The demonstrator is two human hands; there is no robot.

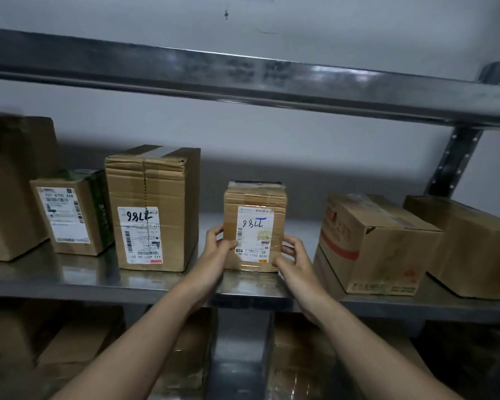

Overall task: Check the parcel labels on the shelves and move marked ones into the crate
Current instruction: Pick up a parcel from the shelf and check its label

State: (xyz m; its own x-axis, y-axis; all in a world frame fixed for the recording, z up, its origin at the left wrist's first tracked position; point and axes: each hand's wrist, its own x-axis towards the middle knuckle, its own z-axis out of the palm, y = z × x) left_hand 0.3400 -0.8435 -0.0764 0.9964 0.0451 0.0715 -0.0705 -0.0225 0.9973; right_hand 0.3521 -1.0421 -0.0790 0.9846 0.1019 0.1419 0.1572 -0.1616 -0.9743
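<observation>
A small brown parcel point(254, 197) stands upright on the metal shelf point(84, 280), its white label point(254, 233) facing me with handwritten blue and black marks. My left hand point(215, 251) grips its lower left edge, thumb across the front. My right hand point(293, 255) grips its lower right edge. To the left stands a taller parcel point(153, 180) whose label point(140, 235) also bears handwritten digits. Further left, a smaller parcel point(72, 212) carries a printed label only. No crate is in view.
A large box point(9, 183) stands at the far left. Two brown cartons point(378, 246) point(474, 243) sit on the right. An upper shelf beam point(243, 76) runs overhead. More boxes point(70, 350) fill the shelf below. A perforated upright point(456, 160) is at right.
</observation>
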